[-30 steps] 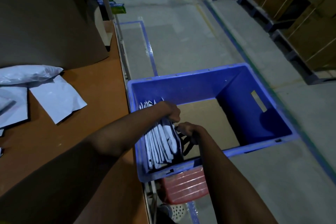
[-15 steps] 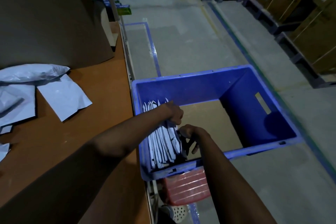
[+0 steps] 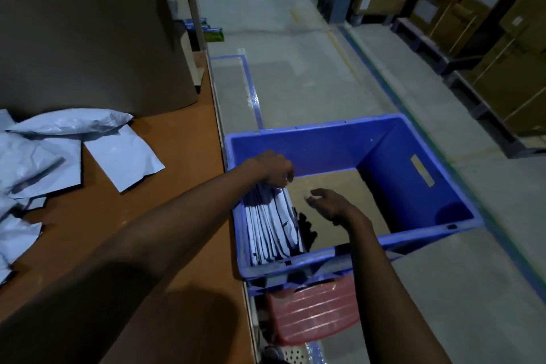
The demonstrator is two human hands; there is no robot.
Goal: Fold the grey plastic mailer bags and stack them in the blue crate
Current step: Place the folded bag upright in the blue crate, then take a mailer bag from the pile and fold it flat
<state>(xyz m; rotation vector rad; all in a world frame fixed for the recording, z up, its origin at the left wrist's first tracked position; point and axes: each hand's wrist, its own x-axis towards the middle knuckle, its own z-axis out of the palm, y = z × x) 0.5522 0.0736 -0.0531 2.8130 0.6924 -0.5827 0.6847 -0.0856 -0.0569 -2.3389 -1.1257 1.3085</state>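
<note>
From the head camera, the blue crate [image 3: 325, 124] stands on the floor just beside the desk [image 3: 183, 162]. A row of folded mailer bags [image 3: 271, 224] stands on edge against the crate's left wall, and the rest of its cardboard liner [image 3: 342, 186] is bare. The left hand [image 3: 274, 168] hangs over the far end of that row with fingers curled down onto the top edges; whether it pinches a bag or only touches them I cannot tell. The right hand [image 3: 328, 204] hovers above the liner, loosely curled and holding nothing. Flat, unfolded mailer bags [image 3: 124, 161] lie in a loose heap on the desk, well apart from the crate. These look like thin, light, limp film, probably slick, so a fold would likely spring open and the upright row may slump. It seems best to pinch a folded bag along its crease and brace the row's free side while sliding it in.
</note>
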